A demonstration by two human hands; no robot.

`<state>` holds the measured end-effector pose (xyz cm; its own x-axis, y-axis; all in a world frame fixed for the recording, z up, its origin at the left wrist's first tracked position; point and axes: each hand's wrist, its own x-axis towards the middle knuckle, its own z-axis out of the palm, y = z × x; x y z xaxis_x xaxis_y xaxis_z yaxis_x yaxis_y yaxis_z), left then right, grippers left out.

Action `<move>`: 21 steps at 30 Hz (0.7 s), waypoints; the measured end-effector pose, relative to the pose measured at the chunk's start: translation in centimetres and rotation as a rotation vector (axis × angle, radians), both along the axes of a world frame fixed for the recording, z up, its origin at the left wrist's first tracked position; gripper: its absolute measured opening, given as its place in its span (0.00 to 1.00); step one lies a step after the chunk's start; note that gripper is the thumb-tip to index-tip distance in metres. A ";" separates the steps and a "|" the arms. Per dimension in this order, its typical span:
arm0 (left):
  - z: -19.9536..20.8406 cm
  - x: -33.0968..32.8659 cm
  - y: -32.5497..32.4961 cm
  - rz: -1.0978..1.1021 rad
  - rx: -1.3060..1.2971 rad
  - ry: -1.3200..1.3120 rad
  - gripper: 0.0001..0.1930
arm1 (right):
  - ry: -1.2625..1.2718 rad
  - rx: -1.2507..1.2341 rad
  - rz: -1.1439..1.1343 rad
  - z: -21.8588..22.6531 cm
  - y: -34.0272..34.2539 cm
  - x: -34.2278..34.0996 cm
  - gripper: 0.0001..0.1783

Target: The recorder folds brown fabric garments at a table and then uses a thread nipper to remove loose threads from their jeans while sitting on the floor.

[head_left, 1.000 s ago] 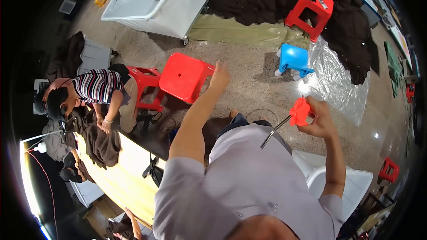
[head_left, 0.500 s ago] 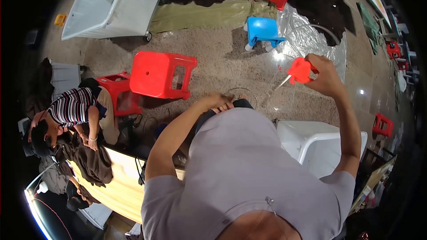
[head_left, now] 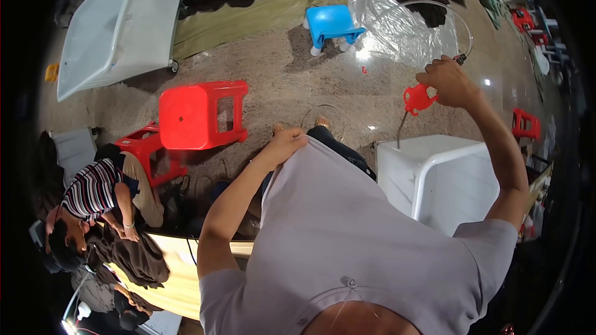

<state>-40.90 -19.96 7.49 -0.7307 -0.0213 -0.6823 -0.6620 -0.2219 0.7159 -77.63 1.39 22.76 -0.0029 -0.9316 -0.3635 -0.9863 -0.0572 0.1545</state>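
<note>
Drawn outward since earlier, the soft-looking grey cloth shirt hem (head_left: 320, 150) sits pinched in the left hand (head_left: 287, 146); the right hand (head_left: 452, 80) clasps a stiff-looking red plastic air gun (head_left: 418, 99).

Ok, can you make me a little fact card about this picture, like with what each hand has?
Left hand: gripping the front hem of a light grey shirt
Right hand: holding a red air blow gun, its thin metal nozzle pointing down
Stools: blue stool ahead, red stool to the left
Big container: white wheeled bin, far left
Co-worker: striped top, hands at dark brown cloth
</note>
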 end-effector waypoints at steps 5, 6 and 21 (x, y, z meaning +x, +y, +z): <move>-7.8 -0.7 0.9 -0.096 -0.263 0.144 0.14 | -0.541 0.124 -0.416 3.5 -4.9 3.5 0.18; -8.7 -0.9 1.1 -0.145 -0.139 0.179 0.15 | -0.583 0.098 -0.397 3.7 -5.8 4.4 0.18; -3.1 -0.7 1.7 -0.167 -0.061 0.052 0.13 | 0.071 0.206 -0.090 -2.4 -3.3 -0.2 0.22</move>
<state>-41.57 -18.25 4.35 -0.7616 0.0636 -0.6449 -0.6480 -0.0671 0.7587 -77.85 -1.92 20.39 -0.1152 -0.8323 -0.5422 -0.9760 -0.0067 0.2176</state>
